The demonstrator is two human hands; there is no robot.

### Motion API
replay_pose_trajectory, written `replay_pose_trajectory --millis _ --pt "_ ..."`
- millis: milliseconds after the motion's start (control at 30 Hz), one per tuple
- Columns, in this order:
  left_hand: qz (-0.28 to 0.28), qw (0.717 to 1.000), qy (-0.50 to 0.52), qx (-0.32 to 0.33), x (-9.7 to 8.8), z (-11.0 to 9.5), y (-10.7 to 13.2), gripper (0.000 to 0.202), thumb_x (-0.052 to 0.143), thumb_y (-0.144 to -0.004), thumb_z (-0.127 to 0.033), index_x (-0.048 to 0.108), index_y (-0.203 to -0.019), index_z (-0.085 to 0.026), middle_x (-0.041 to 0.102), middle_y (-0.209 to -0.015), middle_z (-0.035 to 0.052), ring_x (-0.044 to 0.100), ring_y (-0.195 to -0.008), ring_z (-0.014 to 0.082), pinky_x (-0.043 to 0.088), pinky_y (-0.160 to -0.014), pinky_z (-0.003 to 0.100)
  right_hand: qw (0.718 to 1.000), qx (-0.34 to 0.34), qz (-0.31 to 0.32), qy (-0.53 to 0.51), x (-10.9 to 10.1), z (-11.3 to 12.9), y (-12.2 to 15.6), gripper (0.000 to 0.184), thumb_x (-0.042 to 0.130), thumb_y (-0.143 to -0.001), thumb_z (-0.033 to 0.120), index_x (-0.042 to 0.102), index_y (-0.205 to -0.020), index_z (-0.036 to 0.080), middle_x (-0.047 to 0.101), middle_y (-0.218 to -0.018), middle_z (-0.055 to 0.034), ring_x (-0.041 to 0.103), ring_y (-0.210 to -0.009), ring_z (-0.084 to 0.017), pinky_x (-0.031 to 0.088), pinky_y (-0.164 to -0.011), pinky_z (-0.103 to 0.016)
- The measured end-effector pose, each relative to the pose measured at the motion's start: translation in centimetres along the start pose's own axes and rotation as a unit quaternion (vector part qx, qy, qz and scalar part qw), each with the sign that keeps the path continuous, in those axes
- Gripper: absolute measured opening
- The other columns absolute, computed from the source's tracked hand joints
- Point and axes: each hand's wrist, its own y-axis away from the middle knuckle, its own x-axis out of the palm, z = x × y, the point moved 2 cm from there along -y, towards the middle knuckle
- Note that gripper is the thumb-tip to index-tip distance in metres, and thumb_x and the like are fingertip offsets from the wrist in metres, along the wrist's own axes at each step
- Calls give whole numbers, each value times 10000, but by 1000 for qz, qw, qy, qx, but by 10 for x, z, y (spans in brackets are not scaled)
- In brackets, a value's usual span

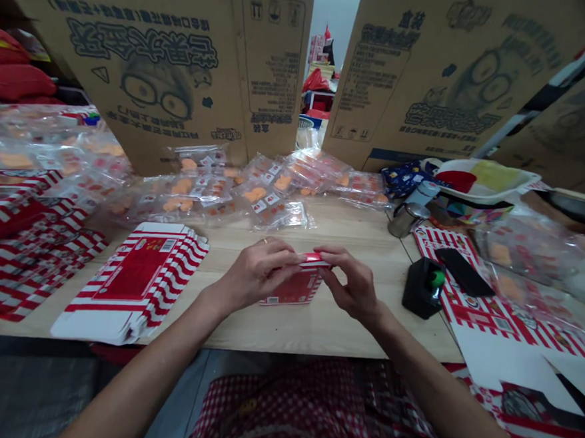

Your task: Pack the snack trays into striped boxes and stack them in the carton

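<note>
Grip: My left hand (256, 270) and right hand (350, 286) are both closed on one small striped carton (292, 289). The left curls over its upper left end. The right's fingertips pinch the upper right edge.
Why so held: With fingers from both sides meeting at the top, that end sits under my fingertips, I judge, while the bottom is propped.
Carton's place: It leans on the table (325, 328), its lower edge on the wood, at the middle of the front edge, right before me.
To my left: A stack of flat cartons (132, 281) lies fanned at the front edge, close to my left forearm and probably kept within easy reach.
To my right: A black block with a green knob (424, 288) stands just beside my right hand. Past it a black phone (462, 271) lies on a flat striped sheet (487, 306).
Back edge: Clear packets of orange snacks (224, 191) are spread along it, well apart from my hands, and a metal cup (407, 219) lies on its side towards the right.
Behind: Big cardboard boxes (153, 62) wall off the far side.
</note>
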Motion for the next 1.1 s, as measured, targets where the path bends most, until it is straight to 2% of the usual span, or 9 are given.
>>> replay_pose_trajectory --millis 200,367,500,567,633,700,767,933,1100 --pt "-19 999 -28 15 10 10 8 202 602 -957 -251 722 -1118 -241 755 -1092 91 696 -943 204 540 -836 368 993 -64 89 32 -13 -7 -4 372 554 -948 136 595 -1290 278 655 -1342 -119 657 -1194 -232 589 -934 -423" --pt "17 995 -97 -7 3 -6 -10 145 618 -940 -304 711 -884 -208 767 -1004 80 686 -840 208 485 -776 342 990 -44 130 31 -19 3 -20 215 514 -969 143 658 -1098 237 698 -1222 -109 686 -1063 -215 581 -871 -381" --pt "81 992 -72 -70 0 -17 -29 178 605 -934 -340 652 -834 -201 691 -765 18 600 -657 153 411 -622 259 995 3 98 -3 -22 14 -15 289 519 -928 118 635 -1161 243 656 -1269 -104 636 -1158 -226 535 -974 -412" --pt "78 991 -56 -89 1 -15 -31 165 588 -938 -345 653 -882 -204 677 -749 4 590 -639 148 413 -612 253 993 109 29 33 -37 9 3 410 543 -877 98 600 -1255 246 583 -1393 -106 559 -1290 -240 501 -1041 -424" --pt "62 992 -44 -97 3 -10 -31 187 597 -933 -381 666 -955 -208 706 -811 14 620 -673 161 441 -638 264 941 304 -83 121 -66 -6 34 477 575 -830 94 586 -1289 225 545 -1430 -122 526 -1326 -260 494 -1049 -418" --pt "55 993 -33 -97 7 -5 -31 227 617 -921 -421 677 -995 -215 728 -849 20 644 -690 172 458 -644 272 837 474 -187 200 -101 -22 73 479 598 -813 114 577 -1290 160 524 -1422 -192 528 -1314 -313 488 -1038 -453" --pt "53 994 -28 -95 11 -2 -33 236 628 -912 -442 690 -976 -223 726 -810 9 636 -648 165 454 -614 265 759 563 -237 226 -129 -39 107 448 637 -814 170 580 -1251 93 546 -1356 -265 566 -1258 -369 507 -982 -485" --pt "43 994 -36 -93 21 -11 -40 214 648 -895 -428 696 -935 -224 713 -759 -4 617 -602 156 449 -577 261 697 659 -253 123 -149 -82 141 187 671 -846 308 632 -911 137 696 -810 -135 726 -720 -259 500 -518 -281" --pt "18 996 -30 -78 27 -26 -35 186 656 -906 -409 695 -938 -229 735 -785 4 648 -609 164 479 -576 283 689 670 -274 -21 -146 -87 143 83 614 -888 251 579 -881 176 695 -801 -52 703 -578 -149 402 -384 -177"
